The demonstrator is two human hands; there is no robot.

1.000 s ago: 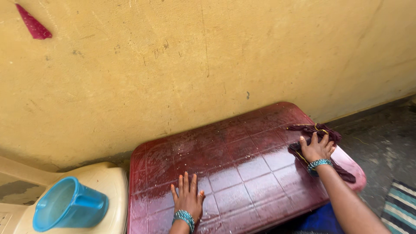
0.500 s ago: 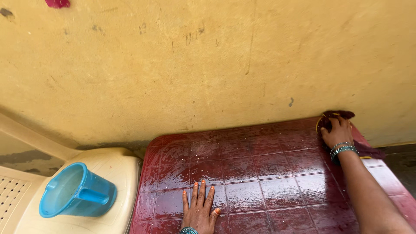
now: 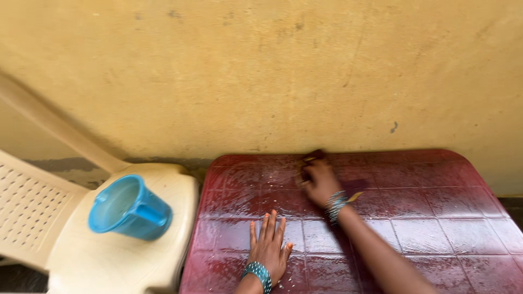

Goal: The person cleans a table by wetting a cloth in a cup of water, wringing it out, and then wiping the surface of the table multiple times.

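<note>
A wet dark red plastic table (image 3: 425,218) with a square grid pattern stands against a yellow wall. My left hand (image 3: 268,247) lies flat on its near left part, fingers spread, with teal bangles on the wrist. Farther back, my right hand (image 3: 318,182) presses a dark maroon cloth (image 3: 311,158) onto the tabletop near the wall edge, left of the middle. The cloth is mostly hidden under the hand and blurred by motion.
A cream plastic chair (image 3: 125,256) stands left of the table, touching it. A blue plastic mug (image 3: 128,208) lies tilted on the chair's seat. The yellow wall (image 3: 261,76) runs right behind the table.
My right hand has swept the cloth from the table's far right corner leftward along the wall edge. The left hand stays planted. The view has shifted right, showing more of the chair.
</note>
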